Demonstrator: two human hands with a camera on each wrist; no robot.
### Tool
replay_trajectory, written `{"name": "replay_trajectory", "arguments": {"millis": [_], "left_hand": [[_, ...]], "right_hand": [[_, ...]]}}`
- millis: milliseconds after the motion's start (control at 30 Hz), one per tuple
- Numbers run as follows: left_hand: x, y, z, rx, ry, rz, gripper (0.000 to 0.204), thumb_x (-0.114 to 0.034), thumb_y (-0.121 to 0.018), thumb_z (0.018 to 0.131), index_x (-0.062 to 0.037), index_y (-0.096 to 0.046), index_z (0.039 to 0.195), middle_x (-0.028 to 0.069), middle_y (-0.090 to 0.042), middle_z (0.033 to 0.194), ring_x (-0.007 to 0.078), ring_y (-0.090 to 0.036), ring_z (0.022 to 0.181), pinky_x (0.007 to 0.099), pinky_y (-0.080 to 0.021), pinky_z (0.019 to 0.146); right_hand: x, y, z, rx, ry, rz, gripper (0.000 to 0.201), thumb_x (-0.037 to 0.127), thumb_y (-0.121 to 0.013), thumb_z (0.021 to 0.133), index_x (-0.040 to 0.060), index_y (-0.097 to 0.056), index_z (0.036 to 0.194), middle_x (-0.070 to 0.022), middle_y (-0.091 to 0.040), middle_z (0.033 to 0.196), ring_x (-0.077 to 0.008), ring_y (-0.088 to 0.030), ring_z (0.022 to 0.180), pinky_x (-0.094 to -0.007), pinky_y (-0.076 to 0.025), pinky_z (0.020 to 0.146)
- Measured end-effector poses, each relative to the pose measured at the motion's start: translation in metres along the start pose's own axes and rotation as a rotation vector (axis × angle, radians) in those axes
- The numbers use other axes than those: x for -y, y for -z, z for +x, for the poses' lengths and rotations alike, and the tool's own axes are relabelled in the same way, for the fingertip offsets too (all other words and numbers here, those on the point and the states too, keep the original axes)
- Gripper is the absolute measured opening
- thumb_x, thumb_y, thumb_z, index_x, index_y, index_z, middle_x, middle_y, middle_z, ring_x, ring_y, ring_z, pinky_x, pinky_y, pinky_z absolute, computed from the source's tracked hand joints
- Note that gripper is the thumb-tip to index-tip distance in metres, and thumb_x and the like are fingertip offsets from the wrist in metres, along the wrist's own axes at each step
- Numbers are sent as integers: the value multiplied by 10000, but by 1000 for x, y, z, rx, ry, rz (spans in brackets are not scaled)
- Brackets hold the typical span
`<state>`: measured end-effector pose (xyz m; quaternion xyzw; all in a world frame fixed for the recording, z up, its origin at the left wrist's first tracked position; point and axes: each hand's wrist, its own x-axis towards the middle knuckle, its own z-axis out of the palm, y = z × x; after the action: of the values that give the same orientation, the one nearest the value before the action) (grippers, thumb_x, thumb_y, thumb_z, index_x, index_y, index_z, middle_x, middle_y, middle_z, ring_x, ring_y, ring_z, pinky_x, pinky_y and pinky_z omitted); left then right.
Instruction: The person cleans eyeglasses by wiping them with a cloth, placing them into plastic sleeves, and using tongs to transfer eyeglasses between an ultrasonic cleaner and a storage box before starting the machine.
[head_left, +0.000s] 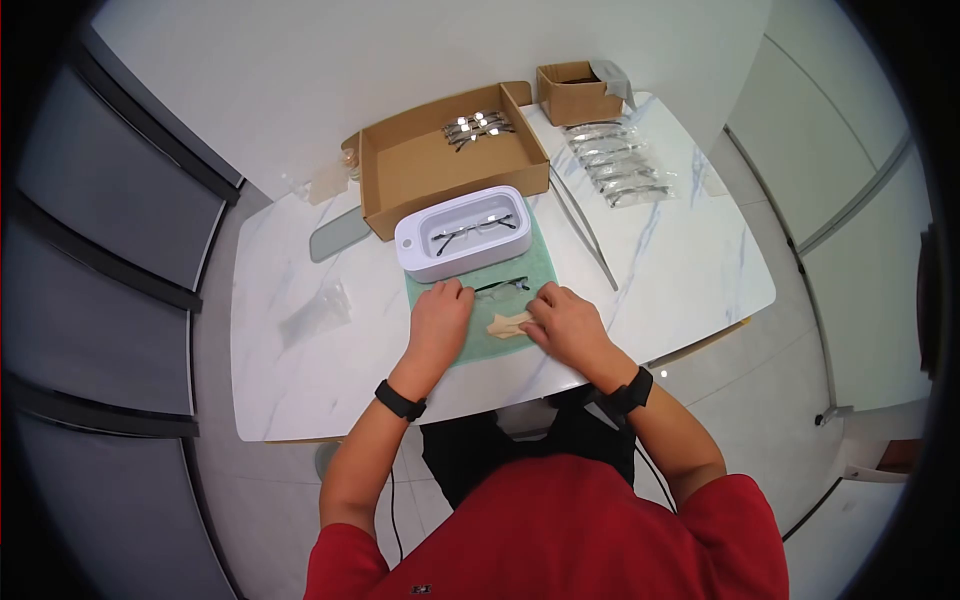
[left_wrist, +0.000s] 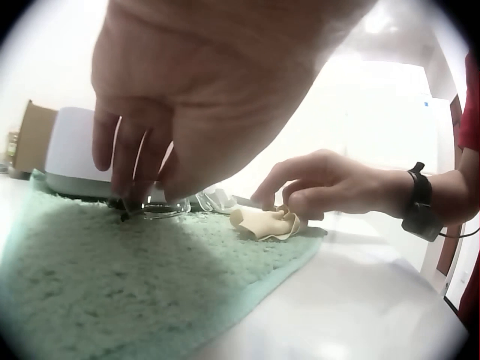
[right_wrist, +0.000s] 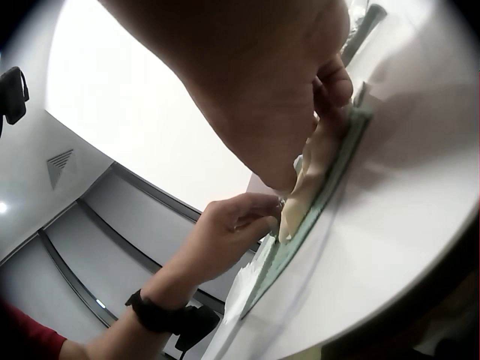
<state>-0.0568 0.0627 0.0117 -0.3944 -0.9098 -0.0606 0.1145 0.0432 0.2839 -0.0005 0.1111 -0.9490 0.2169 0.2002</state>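
Observation:
A pair of eyeglasses [head_left: 508, 290] with dark temples lies on the green towel [head_left: 492, 348], in front of the white ultrasonic cleaner [head_left: 460, 262]. My left hand [head_left: 440, 315] pinches the glasses at their left end, fingertips down at the towel in the left wrist view. At the towel's right side my right hand [head_left: 572, 325] has its fingers curled on a crumpled beige cloth [left_wrist: 262, 223]. That cloth sits just nearer to me than the lenses. Another pair of eyeglasses [head_left: 475, 232] rests in the cleaner's basin.
Behind the cleaner stands an open cardboard box [head_left: 440, 180] with several glasses inside. Bagged glasses [head_left: 622, 165] lie at back right, near a small carton [head_left: 580, 102]. A grey lid [head_left: 340, 236] and a clear plastic bag [head_left: 316, 312] are at left; a long thin strip [head_left: 585, 228] lies at right.

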Motion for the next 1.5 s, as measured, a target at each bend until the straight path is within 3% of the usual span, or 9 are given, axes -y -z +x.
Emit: {"name": "replay_trajectory", "arguments": {"millis": [300, 367, 433, 500, 800, 1033, 1133, 1200, 1500], "left_hand": [[-10, 18, -8, 9, 127, -515, 110, -84, -712, 882, -31, -686, 974, 75, -661, 901, 259, -663, 806, 357, -542, 728], [-16, 25, -9, 128, 430, -1025, 128, -102, -708, 920, 6, -701, 988, 78, -712, 910, 198, -691, 871, 326, -561, 719], [-24, 32, -14, 168, 491, -1183, 145, -111, -694, 946, 16, -703, 1015, 73, -723, 917, 163, -695, 868, 301, -566, 727], [-31, 37, -17, 195, 547, -1339, 163, -120, -680, 972, 25, -705, 1042, 69, -735, 925, 128, -698, 866, 276, -571, 735], [-48, 38, -22, 76, 584, -1549, 173, -76, -636, 998, 56, -702, 1088, 92, -742, 956, 121, -702, 871, 267, -577, 771], [-47, 37, -26, 35, 634, -1616, 184, -88, -623, 1010, 49, -686, 1114, 77, -723, 989, 125, -672, 876, 292, -565, 806], [-45, 33, -28, -13, 668, -1790, 181, -94, -602, 1020, 39, -670, 1121, 68, -697, 1005, 136, -646, 912, 315, -545, 857], [-46, 33, -29, -34, 667, -1891, 180, -99, -597, 1022, 38, -661, 1121, 64, -685, 1007, 139, -631, 915, 320, -527, 874], [-50, 31, -28, 41, 556, -1734, 174, -105, -609, 1016, 29, -683, 1098, 39, -687, 969, 99, -613, 904, 276, -504, 867]], "right_hand": [[2, 13, -7, -90, -245, 365, 127, 132, -756, 844, 57, -664, 887, -101, -615, 866, -296, -630, 695, -393, -521, 634], [3, 21, -8, -158, -318, 463, 90, 93, -740, 879, 37, -673, 901, -76, -637, 840, -220, -601, 627, -342, -495, 602], [1, 32, -9, -217, -652, 828, 89, 93, -726, 914, 22, -680, 944, -26, -636, 845, -129, -560, 644, -284, -473, 601], [4, 43, -9, -244, -669, 887, 116, 82, -710, 935, 10, -684, 1023, -4, -635, 868, -79, -544, 692, -236, -461, 615], [60, 32, 6, -183, 64, 334, 303, -5, -721, 831, 65, -687, 1124, -103, -635, 918, -269, -667, 735, -341, -550, 616], [53, 31, 19, -220, 72, 318, 234, 15, -739, 825, 66, -657, 1038, -94, -637, 930, -277, -666, 727, -353, -551, 612], [55, 30, 11, -186, -73, 496, 135, 65, -705, 899, 47, -648, 1020, -70, -630, 871, -232, -657, 680, -339, -528, 581], [48, 25, 5, -169, -624, 1076, 151, 116, -683, 961, 13, -651, 1067, -21, -643, 798, -111, -626, 655, -266, -491, 572], [42, 31, -12, 171, -680, 1384, 160, 108, -666, 970, -3, -680, 1085, -23, -683, 875, -60, -609, 722, -219, -464, 622]]}}
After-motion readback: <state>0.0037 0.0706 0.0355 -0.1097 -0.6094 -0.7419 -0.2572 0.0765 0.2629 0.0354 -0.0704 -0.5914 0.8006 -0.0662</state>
